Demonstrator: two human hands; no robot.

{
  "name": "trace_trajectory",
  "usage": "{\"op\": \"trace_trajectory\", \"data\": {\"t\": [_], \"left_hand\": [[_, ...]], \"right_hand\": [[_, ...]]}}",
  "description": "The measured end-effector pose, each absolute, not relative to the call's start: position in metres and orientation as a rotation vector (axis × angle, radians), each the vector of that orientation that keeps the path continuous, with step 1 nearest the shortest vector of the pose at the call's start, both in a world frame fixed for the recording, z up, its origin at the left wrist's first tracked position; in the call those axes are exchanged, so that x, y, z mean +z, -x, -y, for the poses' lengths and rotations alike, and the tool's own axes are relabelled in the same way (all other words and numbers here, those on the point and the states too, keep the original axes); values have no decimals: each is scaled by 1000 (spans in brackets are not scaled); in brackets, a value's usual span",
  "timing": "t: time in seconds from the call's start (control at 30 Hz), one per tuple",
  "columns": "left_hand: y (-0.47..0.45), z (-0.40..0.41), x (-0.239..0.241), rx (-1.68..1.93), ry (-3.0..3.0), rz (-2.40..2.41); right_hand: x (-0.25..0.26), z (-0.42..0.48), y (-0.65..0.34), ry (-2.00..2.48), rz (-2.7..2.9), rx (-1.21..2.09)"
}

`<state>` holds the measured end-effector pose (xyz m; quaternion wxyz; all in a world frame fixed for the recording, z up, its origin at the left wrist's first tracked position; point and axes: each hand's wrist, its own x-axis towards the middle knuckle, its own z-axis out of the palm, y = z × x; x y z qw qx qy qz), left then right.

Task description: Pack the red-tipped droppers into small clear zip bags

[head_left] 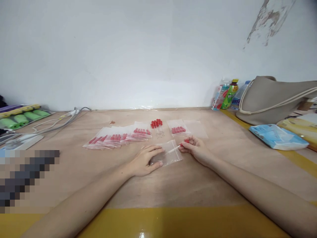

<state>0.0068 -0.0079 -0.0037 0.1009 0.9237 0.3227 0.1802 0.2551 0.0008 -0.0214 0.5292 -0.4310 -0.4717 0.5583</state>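
Note:
My left hand [146,161] grips a small clear zip bag [169,155] by its left edge against the table, thumb under and fingers over it. My right hand [194,147] pinches red-headed pins [185,142] at the bag's open right end, their thin shafts pointing into the bag. Behind the hands lie a loose bunch of red-headed pins [157,125], a filled bag of pins [178,129] and an empty clear bag [198,129]. A row of several filled bags [119,137] fans out to the left.
Bottles [229,94] stand by the wall at the right, next to a beige handbag [269,99] and a blue tissue pack [277,136]. Cables [61,120], green rolls [22,119] and a blurred patch sit at the left. Yellow tape [173,221] edges the table front.

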Motion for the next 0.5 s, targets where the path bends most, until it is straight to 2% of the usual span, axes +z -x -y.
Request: {"op": "trace_trajectory", "data": {"t": [0.23,0.37,0.5], "left_hand": [[-8,9,-1,533,-2709,-955],[-8,8,-1,476,-2712,-968],[-8,7,-3,453,-2714,-963]], "right_hand": [[-21,-4,-259,996,1574,1324],[-18,-2,-246,1016,1631,1297],[-17,2,-237,1039,1591,1457]]}}
